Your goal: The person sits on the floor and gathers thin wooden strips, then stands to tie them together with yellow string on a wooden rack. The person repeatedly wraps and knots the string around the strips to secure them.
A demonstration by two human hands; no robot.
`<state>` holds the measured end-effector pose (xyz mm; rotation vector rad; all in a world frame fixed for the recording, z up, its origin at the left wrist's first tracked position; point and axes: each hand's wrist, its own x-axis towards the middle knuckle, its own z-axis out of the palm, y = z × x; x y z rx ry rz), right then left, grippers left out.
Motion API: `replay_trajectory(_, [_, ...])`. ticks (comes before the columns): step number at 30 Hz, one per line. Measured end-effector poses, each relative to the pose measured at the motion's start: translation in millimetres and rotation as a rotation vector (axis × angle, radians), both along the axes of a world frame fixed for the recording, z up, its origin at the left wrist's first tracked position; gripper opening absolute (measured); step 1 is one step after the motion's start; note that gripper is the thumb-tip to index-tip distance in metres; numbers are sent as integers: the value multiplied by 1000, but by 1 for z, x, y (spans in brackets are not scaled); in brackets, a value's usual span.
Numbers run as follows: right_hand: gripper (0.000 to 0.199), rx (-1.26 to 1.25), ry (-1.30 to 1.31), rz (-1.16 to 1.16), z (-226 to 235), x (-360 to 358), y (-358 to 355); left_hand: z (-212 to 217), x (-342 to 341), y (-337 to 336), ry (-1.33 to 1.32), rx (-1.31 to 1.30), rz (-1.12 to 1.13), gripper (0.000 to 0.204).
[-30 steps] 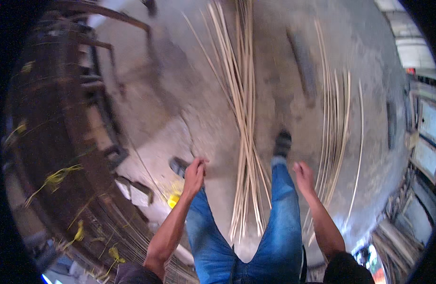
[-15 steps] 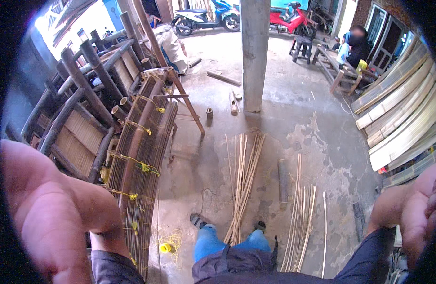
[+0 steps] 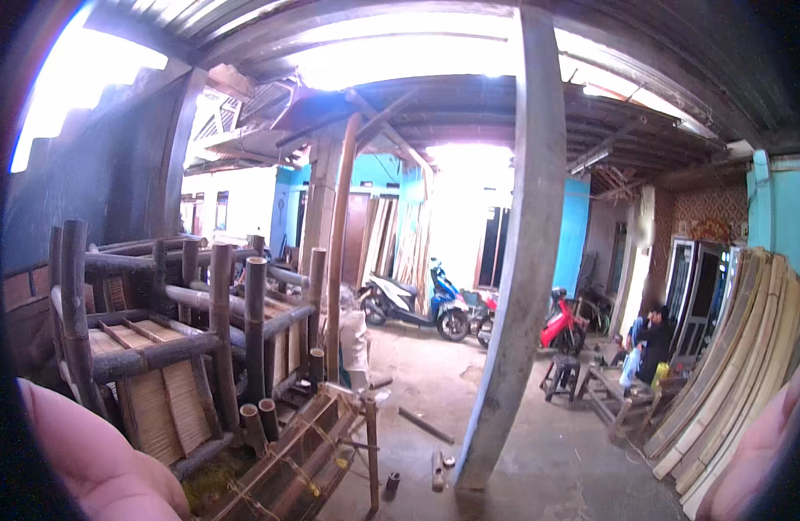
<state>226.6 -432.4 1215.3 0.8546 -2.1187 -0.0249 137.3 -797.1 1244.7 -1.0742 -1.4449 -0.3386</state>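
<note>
My left hand (image 3: 96,456) is raised close at the lower left edge, blurred, with its fingers out of sight. The stack of dark bamboo chairs (image 3: 148,360) stands beyond it. Cut off by the right rim, my right hand (image 3: 756,460) is raised too, and its fingers do not show. Seen past it are pale split-bamboo strips (image 3: 721,373) leaning in a row. I cannot make out anything held in either hand. A slatted bamboo blind (image 3: 309,464) with yellow ties hangs over a wooden rack (image 3: 371,447) at the lower middle.
A concrete pillar (image 3: 513,286) rises from the floor ahead. Bamboo pieces (image 3: 426,425) lie near it. Motorbikes, one blue and white (image 3: 417,300) and one red (image 3: 561,321), stand farther back. A person (image 3: 654,343) sits by a low bench (image 3: 617,395), near a dark stool (image 3: 562,378).
The view has tilted up: roof and far walls have come in, while my legs and the bamboo sticks on the floor have left it. Both hands now show lower at the sides.
</note>
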Motion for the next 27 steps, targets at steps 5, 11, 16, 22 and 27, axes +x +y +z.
replay_trajectory(5, [27, 32, -12, 12, 37, -75, -51, 48, -59, -65, 35, 15, 16, 35])
replay_trajectory(11, [25, 168, -8, 87, 37, -133, -113, 23, -102, -124, 26, 122, 33, 35])
replay_trajectory(16, [24, 130, 100, 364, 35, -222, -139, 37, -115, -151, 12, 138, 246, 34])
replay_trajectory(22, [23, -365, 205, 555, -28, -377, -124, -40, -229, -122, -281, 294, 447, 24])
replay_trajectory(27, [25, -910, -999, 171, -255, -542, -142, -180, -338, -88, -1011, 428, 746, 6])
